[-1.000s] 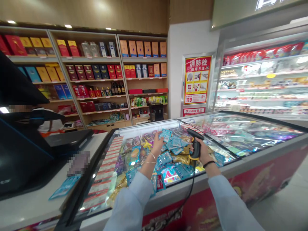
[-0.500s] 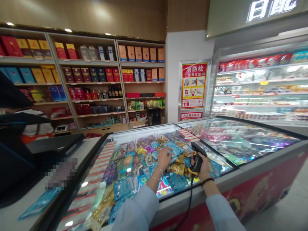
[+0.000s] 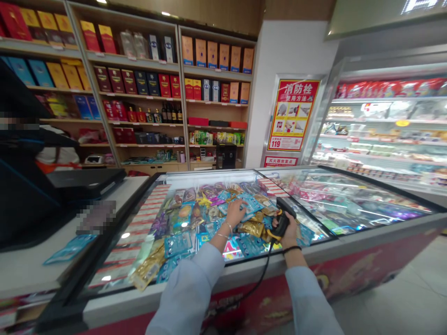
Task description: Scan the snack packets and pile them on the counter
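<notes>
My left hand (image 3: 235, 213) is over the pile on the freezer's glass top, its bent fingers closed on the left edge of a blue snack packet (image 3: 252, 204). The thumb's grip is partly hidden. To the right, my right hand (image 3: 289, 229) is wrapped round a black and yellow handheld barcode scanner (image 3: 281, 222), whose cord (image 3: 267, 265) hangs down over the freezer's front edge. Gold packets (image 3: 252, 228) lie between the two hands. More blue packets (image 3: 178, 244) and a gold packet (image 3: 148, 270) are spread on the glass to the left.
The chest freezer (image 3: 314, 251) has a second glass section on the right. At left, a counter (image 3: 24, 270) carries dark equipment (image 3: 87, 179) and a blue packet (image 3: 70, 249). Shelves of boxes (image 3: 136, 81) stand behind, and a lit refrigerated display (image 3: 384, 135) is at the right.
The view has tilted down and turned slightly, so the shelves and the freezer shift in the picture. Both hands keep nearly the same places over the packets, the scanner still in my right hand.
</notes>
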Motion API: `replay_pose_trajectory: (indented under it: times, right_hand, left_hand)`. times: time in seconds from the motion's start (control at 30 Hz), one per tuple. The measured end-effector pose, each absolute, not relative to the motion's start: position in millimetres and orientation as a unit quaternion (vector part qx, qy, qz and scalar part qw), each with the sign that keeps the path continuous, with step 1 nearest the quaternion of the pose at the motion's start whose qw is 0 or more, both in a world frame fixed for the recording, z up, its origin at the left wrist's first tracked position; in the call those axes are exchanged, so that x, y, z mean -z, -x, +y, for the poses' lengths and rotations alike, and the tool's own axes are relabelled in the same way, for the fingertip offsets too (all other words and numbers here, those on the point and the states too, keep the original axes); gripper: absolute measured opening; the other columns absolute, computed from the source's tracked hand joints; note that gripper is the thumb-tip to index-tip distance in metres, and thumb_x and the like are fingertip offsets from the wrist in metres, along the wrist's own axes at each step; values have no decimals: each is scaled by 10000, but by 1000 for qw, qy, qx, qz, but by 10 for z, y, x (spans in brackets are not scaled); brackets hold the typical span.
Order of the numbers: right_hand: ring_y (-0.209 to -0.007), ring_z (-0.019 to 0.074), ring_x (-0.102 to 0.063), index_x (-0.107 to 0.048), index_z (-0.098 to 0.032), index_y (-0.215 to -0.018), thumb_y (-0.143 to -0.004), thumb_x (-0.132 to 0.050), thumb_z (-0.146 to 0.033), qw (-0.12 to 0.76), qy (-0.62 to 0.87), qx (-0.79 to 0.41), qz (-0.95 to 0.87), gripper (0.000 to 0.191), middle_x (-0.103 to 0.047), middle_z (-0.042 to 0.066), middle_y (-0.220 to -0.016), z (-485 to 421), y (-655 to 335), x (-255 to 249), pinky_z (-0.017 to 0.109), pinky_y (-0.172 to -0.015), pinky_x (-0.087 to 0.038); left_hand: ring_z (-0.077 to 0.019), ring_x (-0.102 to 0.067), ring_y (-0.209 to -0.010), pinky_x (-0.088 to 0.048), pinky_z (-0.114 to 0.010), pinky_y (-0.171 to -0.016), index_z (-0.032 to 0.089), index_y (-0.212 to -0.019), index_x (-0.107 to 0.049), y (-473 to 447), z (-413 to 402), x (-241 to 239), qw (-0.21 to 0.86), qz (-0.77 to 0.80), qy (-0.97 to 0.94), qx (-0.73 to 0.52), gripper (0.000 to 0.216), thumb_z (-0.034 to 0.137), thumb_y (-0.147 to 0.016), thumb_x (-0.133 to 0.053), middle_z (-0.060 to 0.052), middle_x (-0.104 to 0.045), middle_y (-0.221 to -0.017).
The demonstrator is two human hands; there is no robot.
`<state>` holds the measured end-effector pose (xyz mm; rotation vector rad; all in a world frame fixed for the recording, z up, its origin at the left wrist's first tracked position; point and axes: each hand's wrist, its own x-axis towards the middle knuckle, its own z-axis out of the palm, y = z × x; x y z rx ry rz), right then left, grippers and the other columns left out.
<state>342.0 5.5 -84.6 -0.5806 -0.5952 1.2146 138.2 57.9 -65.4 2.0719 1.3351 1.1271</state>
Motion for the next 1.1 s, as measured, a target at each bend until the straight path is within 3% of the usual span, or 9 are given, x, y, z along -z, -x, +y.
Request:
replay_pose_trajectory:
  times: [0.13, 0.27, 0.33, 0.43, 0.57, 0.73, 0.83, 0.93, 1.1]
  right_hand:
    - [-397, 75, -447, -565, -211, -804, -682, -656, -453, 748, 249, -540, -294, 286, -567, -44, -646, -35, -3430, 801, 210, -371, -379]
    - [-400, 78, -445, -577, -215, -832, -682, -657, -432, 729, 227, -549, -341, 276, -574, -34, -668, -146, -3315, 700, 210, -365, -373]
    - [-396, 79, -450, -580, -217, -852, -694, -653, -425, 711, 213, -565, -362, 271, -583, -30, -672, -162, -3135, 609, 209, -363, -378]
    - [-387, 79, -458, -586, -215, -860, -708, -649, -422, 682, 202, -589, -385, 264, -595, -29, -670, -125, -2717, 433, 206, -355, -387]
    - [-374, 79, -472, -605, -201, -849, -703, -670, -433, 659, 230, -589, -407, 282, -613, -30, -668, -31, -2095, 221, 209, -337, -389]
    - [-356, 98, -498, -608, -186, -799, -674, -721, -427, 657, 285, -562, -414, 294, -626, -28, -615, 69, -1548, 151, 229, -327, -406]
    - [-352, 103, -501, -625, -181, -805, -658, -729, -421, 638, 293, -576, -419, 301, -640, -25, -613, 165, -1311, 166, 234, -319, -410]
    - [-346, 104, -496, -635, -177, -796, -655, -729, -423, 616, 292, -590, -432, 299, -646, -18, -597, 312, -1091, 164, 233, -311, -403]
    - [-328, 103, -482, -620, -177, -740, -654, -723, -443, 585, 282, -627, -431, 297, -609, -19, -516, 563, -800, 182, 221, -304, -385]
  left_hand:
    - [-267, -494, -1336, -231, -528, -1189, 196, -1009, -712, -1068, 586, 389, 181, 454, -753, -440, 215, 166, -844, -577, -117, -642, -1300]
    - [-237, -593, -1194, -411, -420, -1085, 176, -1067, -679, -231, 540, 94, 142, 428, -753, -480, 241, 228, -853, -581, -109, -678, -1215]
    - [-208, -660, -1000, -494, -355, -956, 167, -1035, -678, 289, 455, 55, 173, 440, -776, -417, 240, 261, -830, -596, -82, -713, -1092]
    - [-180, -659, -822, -506, -271, -792, 176, -914, -692, 946, 241, 151, 213, 486, -812, -245, 210, 301, -747, -678, -37, -727, -917]
    - [-183, -629, -797, -460, -237, -719, 197, -817, -689, 1331, -30, 366, 202, 516, -832, -43, 312, 334, -572, -825, -15, -710, -862]
    - [-170, -590, -790, -428, -235, -714, 183, -762, -638, 1340, -43, 477, 209, 505, -838, -6, 329, 360, -567, -835, -9, -665, -823]
    - [-152, -566, -737, -432, -237, -683, 183, -779, -594, 1383, 63, 506, 272, 489, -827, -61, 344, 344, -577, -820, 16, -622, -768]
    - [-152, -567, -737, -474, -254, -686, 184, -820, -558, 1459, 171, 573, 329, 478, -783, -225, 338, 354, -624, -774, 21, -588, -744]
    - [-192, -623, -834, -562, -326, -672, 192, -988, -575, 1544, 375, 723, 275, 496, -636, -524, 372, 459, -738, -650, -37, -627, -940]
